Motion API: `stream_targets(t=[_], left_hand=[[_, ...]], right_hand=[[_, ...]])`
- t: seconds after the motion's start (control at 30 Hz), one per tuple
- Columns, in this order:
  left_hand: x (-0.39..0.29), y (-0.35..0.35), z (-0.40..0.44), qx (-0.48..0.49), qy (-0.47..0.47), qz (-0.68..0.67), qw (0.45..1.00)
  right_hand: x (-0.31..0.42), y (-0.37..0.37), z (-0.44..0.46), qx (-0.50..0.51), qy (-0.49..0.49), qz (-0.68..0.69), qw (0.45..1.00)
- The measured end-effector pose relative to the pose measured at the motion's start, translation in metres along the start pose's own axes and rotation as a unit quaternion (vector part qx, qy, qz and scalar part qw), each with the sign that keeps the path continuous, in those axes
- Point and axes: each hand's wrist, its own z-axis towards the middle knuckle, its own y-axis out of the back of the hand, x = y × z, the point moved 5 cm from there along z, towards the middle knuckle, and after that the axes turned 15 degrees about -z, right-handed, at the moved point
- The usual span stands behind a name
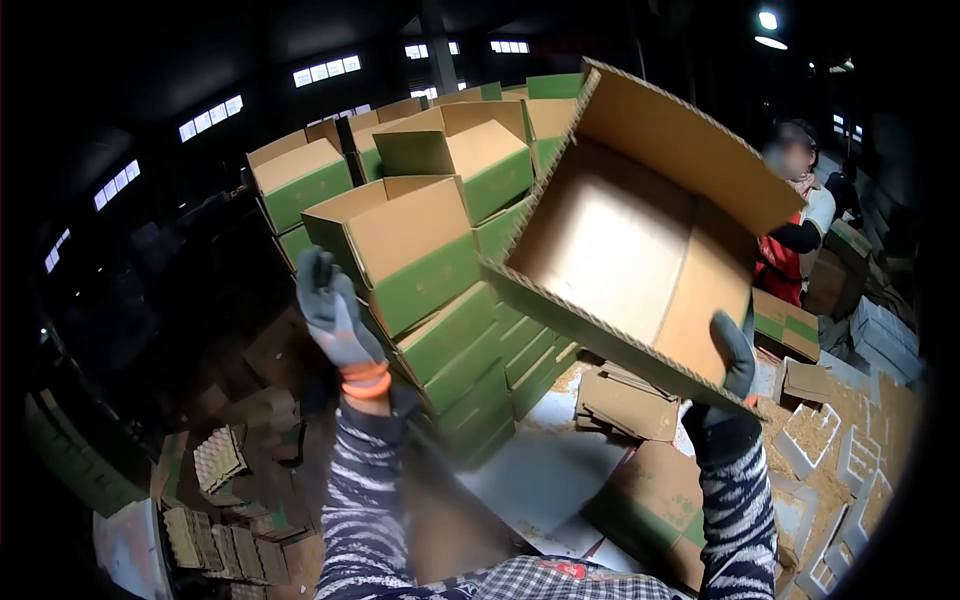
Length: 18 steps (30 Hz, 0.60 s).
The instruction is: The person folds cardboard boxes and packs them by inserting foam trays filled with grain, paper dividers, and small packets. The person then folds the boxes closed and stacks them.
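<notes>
An open cardboard box (640, 240), brown inside and green outside, is tilted up at the right of centre. My right hand (735, 355), in a grey glove, grips its lower right wall, thumb inside the box. The fingers behind that wall are mostly hidden. My left hand (335, 305), in a grey glove with an orange cuff, is raised with nothing in it, its palm turned toward the stack. Just right of it stands a stack of green and brown boxes (425, 285) with an open box on top.
More stacked boxes (300, 185) stand behind. A person in red (785, 240) is at the right. Flat cardboard (630, 405) and white frames (810, 435) lie on the table (545, 485). Egg trays (220, 460) are piled at lower left.
</notes>
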Motion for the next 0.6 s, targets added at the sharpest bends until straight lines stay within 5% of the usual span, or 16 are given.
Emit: stream_targets(t=[0.07, 0.13, 0.2, 0.23, 0.3, 0.33, 0.37, 0.4, 0.43, 0.5, 0.57, 0.6], left_hand=[[0.049, 0.072, 0.068, -0.065, 0.002, -0.018, 0.998], [0.098, 0.141, 0.113, -0.070, 0.013, -0.020, 0.997], [0.157, 0.191, 0.135, -0.108, 0.201, -0.034, 0.973], [0.169, 0.204, 0.136, -0.106, 0.201, -0.038, 0.973], [0.198, 0.218, 0.125, 0.042, 0.264, 0.043, 0.963], [0.229, 0.234, 0.122, 0.112, 0.237, -0.084, 0.961], [0.200, 0.203, 0.110, 0.133, 0.257, -0.040, 0.956], [0.165, 0.166, 0.097, 0.157, 0.275, 0.005, 0.949], [0.159, 0.150, 0.080, 0.033, 0.381, -0.162, 0.910], [0.178, 0.162, 0.080, -0.006, 0.436, -0.175, 0.883], [0.203, 0.192, 0.091, -0.090, 0.474, -0.146, 0.864], [0.257, 0.265, 0.111, -0.055, 0.468, -0.087, 0.878]], right_hand=[[0.000, -0.043, 0.035, 0.032, 0.134, -0.066, 0.988], [0.048, -0.124, 0.045, 0.029, 0.142, 0.061, 0.988], [0.082, -0.191, 0.034, -0.010, 0.105, 0.198, 0.975], [0.085, -0.216, 0.031, -0.011, 0.097, 0.221, 0.970], [0.084, -0.264, 0.028, -0.023, 0.061, 0.232, 0.970], [0.078, -0.285, 0.026, -0.011, 0.028, 0.261, 0.965], [0.068, -0.305, 0.026, 0.001, -0.006, 0.289, 0.957], [0.042, -0.330, 0.034, -0.020, 0.015, 0.195, 0.980], [0.034, -0.339, 0.035, -0.027, -0.011, 0.075, 0.997], [0.032, -0.349, 0.028, -0.010, -0.116, -0.188, 0.975], [-0.002, -0.375, 0.033, 0.137, -0.183, -0.203, 0.952], [-0.008, -0.376, 0.039, 0.186, -0.109, -0.273, 0.938]])
